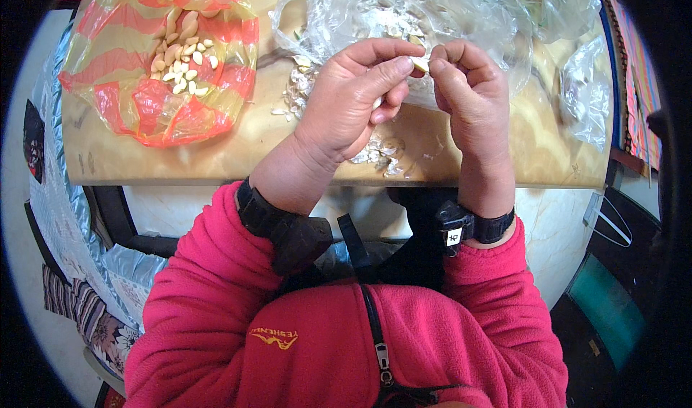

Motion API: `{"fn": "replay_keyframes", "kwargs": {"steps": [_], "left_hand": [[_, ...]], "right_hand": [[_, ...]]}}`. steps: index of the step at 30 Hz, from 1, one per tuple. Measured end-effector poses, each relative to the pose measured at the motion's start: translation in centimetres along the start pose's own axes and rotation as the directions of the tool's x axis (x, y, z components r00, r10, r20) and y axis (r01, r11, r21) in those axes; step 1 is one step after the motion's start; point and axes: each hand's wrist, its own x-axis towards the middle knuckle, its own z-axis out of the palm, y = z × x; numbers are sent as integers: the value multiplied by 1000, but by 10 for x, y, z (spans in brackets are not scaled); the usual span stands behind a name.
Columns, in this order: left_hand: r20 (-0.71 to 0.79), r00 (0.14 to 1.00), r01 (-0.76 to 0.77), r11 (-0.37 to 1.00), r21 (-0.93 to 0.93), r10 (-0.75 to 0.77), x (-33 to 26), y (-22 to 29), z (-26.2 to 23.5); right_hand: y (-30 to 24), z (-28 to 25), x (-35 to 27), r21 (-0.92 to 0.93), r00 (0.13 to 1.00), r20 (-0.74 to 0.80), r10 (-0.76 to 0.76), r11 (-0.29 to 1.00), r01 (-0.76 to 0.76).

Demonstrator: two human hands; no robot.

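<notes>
Over the near middle of the table, my left hand pinches a pale garlic clove between thumb and forefinger. Another whitish piece shows among its curled lower fingers, mostly hidden. From the other side my right hand is closed, thumb and forefinger pressed together at the clove's right end; whether they grip its flesh or its skin is too small to tell. Peeled garlic cloves lie in a red and yellow striped plastic bag at the left. Papery garlic skins are scattered below my hands.
A clear plastic bag holding garlic skins lies spread behind my hands. More skins sit left of my left wrist. Another crumpled clear bag rests near the right edge of the wooden table. A striped cloth hangs beyond it.
</notes>
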Motion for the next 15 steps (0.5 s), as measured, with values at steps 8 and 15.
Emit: {"fn": "replay_keyframes", "kwargs": {"steps": [8,15], "left_hand": [[-94,992,-60,977,207,80,-1,-3,2],[-89,995,-25,980,200,44,-3,-3,2]], "right_hand": [[9,6,4,-400,927,-121,-355,872,282],[6,8,2,-418,936,-55,-347,860,294]]}}
